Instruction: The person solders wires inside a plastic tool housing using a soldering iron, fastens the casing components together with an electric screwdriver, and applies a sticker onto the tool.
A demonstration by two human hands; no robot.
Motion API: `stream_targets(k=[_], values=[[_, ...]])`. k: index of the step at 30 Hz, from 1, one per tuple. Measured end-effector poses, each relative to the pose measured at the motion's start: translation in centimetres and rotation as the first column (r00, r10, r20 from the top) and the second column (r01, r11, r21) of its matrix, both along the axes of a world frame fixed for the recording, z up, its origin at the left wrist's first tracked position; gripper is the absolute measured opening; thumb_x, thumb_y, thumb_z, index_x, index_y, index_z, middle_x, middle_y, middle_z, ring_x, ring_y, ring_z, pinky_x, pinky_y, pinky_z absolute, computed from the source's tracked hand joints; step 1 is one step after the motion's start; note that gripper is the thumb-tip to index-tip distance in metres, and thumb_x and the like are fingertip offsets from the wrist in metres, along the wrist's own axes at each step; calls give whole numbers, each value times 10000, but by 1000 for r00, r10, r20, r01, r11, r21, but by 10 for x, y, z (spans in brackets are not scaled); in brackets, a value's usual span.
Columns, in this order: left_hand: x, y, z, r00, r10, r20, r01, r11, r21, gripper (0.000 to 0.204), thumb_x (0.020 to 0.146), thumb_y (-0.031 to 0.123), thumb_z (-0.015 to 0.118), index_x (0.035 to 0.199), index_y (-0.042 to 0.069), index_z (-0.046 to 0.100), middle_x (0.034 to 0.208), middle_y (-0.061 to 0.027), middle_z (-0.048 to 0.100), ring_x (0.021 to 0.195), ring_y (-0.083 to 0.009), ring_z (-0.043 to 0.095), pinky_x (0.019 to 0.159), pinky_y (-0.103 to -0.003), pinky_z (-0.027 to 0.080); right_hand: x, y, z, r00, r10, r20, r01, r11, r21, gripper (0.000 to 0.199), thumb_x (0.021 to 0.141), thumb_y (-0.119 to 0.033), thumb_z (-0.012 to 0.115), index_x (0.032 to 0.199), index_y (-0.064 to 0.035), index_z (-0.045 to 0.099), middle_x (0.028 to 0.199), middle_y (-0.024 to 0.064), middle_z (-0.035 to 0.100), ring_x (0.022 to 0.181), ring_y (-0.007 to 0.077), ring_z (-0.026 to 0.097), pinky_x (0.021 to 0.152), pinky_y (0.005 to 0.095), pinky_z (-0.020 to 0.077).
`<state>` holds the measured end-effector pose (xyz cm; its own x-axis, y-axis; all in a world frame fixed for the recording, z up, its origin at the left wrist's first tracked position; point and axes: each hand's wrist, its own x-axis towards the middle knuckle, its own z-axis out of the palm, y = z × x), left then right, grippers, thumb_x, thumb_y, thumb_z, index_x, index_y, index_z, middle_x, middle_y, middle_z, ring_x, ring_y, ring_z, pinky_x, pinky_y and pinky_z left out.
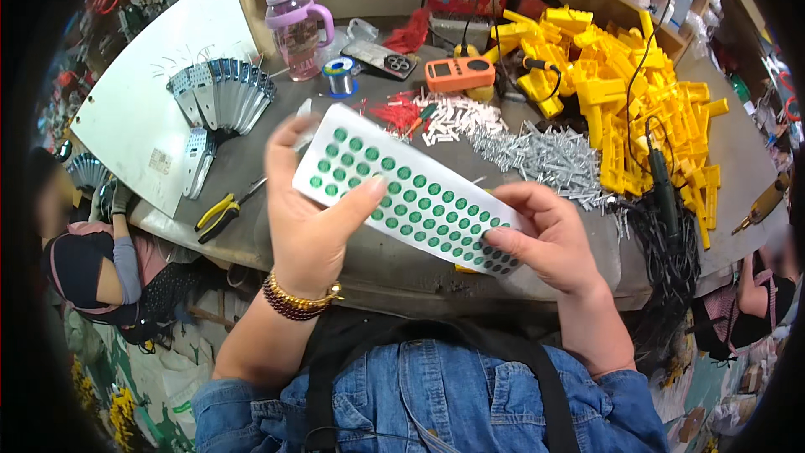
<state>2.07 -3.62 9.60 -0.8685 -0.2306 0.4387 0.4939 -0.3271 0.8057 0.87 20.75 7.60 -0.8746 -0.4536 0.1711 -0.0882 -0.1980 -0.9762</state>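
Note:
Between my two hands, over the near edge of the workbench, a white sheet of round green stickers (408, 206) is held at a slant, its left end higher. My left hand (312, 216) grips the left end, thumb lying on the face and fingers behind. At the lower right end my right hand (549, 235) pinches the sheet between thumb and fingers. The fingers behind the sheet are partly hidden. Just beyond it lie white plastic pieces (461, 120), red bits (392, 113) and a pile of small silver metal parts (537, 159).
Yellow plastic housings (633, 101) heap at the right, beside a black-handled tool (662, 180) and bundled black leads (671, 260). An orange meter (459, 73), solder spool (340, 78) and pink-lidded bottle (295, 29) stand farther back. Pliers (225, 216) and fanned metal parts (222, 94) lie left. People sit at both sides.

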Motion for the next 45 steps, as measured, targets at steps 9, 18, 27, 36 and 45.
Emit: stream_targets(k=[9, 18, 27, 36, 45], values=[[39, -45, -25, 985, 71, 158, 47, 768, -639, 213, 784, -33, 720, 994, -63, 697, 942, -64, 636, 758, -85, 547, 667, -199, 422, 17, 34, -41, 961, -110, -253, 133, 988, 74, 218, 806, 2, 724, 1023, -9, 704, 951, 53, 666, 843, 105, 601, 720, 225, 467], [39, -44, -30, 995, 100, -20, -70, 531, -845, 227, 737, 20, 766, 949, -36, 708, 821, -61, 661, 700, -110, 573, 642, -239, 451, 35, 41, -50, 850, -240, -469, 394, 881, 263, 216, 793, -14, 728, 1008, -22, 707, 872, 57, 624, 747, 143, 576, 670, 258, 458], [3, -41, -51, 994, -111, 14, 112, 992, -57, 470, 897, 71, 668, 1299, -23, 444, 1233, -118, 560, 1075, -182, 577, 925, -307, 477, 23, 29, -69, 786, -337, -519, 464, 876, 133, 79, 840, -7, 681, 918, -2, 666, 837, 27, 558, 734, 112, 530, 638, 239, 437], [21, 53, -62, 934, -272, 233, 309, 940, -143, 256, 865, -2, 678, 1110, -49, 623, 1030, -99, 679, 920, -150, 644, 828, -285, 523, 27, 2, -50, 972, -189, -142, 202, 976, 78, 119, 872, -92, 689, 936, 5, 663, 848, 41, 629, 716, 74, 599, 606, 210, 470], [21, 47, -76, 976, -168, 140, 178, 982, -59, 129, 884, -14, 632, 1010, -36, 622, 915, -100, 675, 816, -147, 647, 740, -287, 534, 24, -3, -54, 959, -179, -220, 227, 949, 219, 148, 822, -127, 743, 838, 4, 675, 723, 57, 638, 601, 98, 568, 549, 251, 432]])
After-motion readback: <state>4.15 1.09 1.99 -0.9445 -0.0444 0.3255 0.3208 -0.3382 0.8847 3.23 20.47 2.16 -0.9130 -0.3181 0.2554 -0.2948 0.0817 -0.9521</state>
